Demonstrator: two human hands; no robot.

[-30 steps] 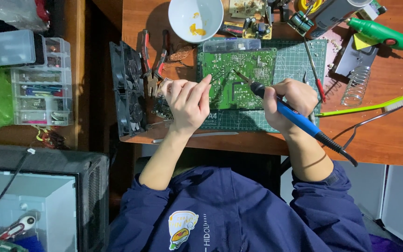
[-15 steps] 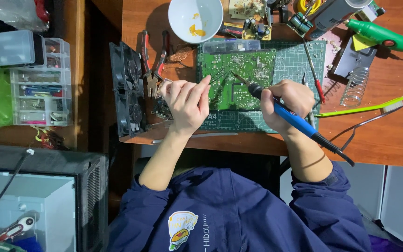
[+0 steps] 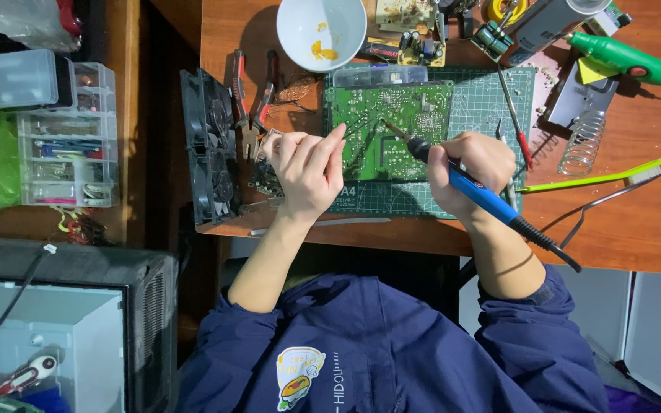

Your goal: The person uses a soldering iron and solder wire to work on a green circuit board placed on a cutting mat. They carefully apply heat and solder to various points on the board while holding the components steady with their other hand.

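Right hand (image 3: 474, 170) closed on iron (image 3: 468, 187) — tip on board (image 3: 389, 130). Left hand (image 3: 307, 170) pinched, contents unclear. Board likely stiff, light, fragile — hold edges.

head view — from overhead | faces straight down | moderately near the wooden desk (image 3: 636, 222)

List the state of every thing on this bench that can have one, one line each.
Soldering iron: gripped in right hand, tip down on the board.
Circuit board: flat on the green mat, solder side up.
Left hand: fingers pinched at the board's left edge.
White bowl: upright, yellow smears inside.
Pliers: lying flat, unheld.
Coil stand: empty.
Drawer box: drawers shut.
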